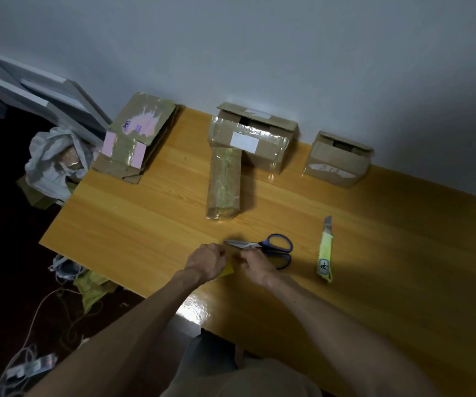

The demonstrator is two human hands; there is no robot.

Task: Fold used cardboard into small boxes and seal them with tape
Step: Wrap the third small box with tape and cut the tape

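Note:
My left hand [206, 262] and my right hand [255, 263] meet over the wooden table [145, 224], both curled around a small yellow object [226, 270] that they mostly hide; it may be a tape roll. Blue-handled scissors [271, 246] lie just behind my right hand. A yellow utility knife [325, 253] lies to the right. A narrow taped box [224, 183] stands in the middle. Behind it sit a larger taped box [252, 138] and a smaller box [338, 160] by the wall. Flattened cardboard with pink patches [136, 136] rests at the back left corner.
A grey wall [288, 53] runs along the table's far edge. Left of the table, a white plastic bag [56, 161] holds more cardboard, and white boards [39, 87] lean against the wall. Cords [45, 310] and scraps lie on the dark floor.

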